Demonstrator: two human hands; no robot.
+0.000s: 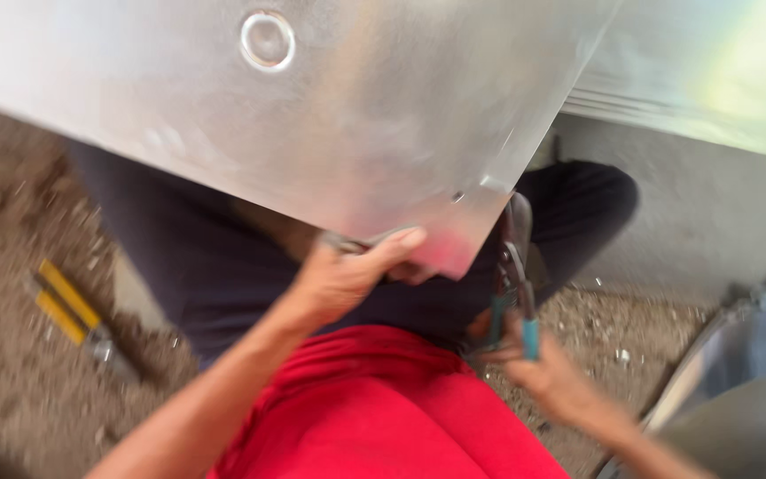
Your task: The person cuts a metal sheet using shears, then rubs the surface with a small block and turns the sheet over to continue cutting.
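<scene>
Sheet (312, 115) shiny smooth metal; snips (514, 293) plastic-gripped; ground (11, 293) rough, gritty.

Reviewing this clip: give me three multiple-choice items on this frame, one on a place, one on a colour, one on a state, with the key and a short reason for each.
1. Where does the yellow-handled tool lie?
A. on the metal sheet
B. on the ground to the person's left
C. in the right hand

2. What colour are the grips of the snips?
A. teal
B. red
C. black

3. What is the left hand doing?
A. hanging free
B. resting on the ground
C. gripping the lower edge of the metal sheet

Key:
1 B, it rests on the gravelly ground at the picture's left, away from both hands.
2 A, the grips show teal just above the right hand.
3 C, the thumb and fingers close over the sheet's edge.
</scene>
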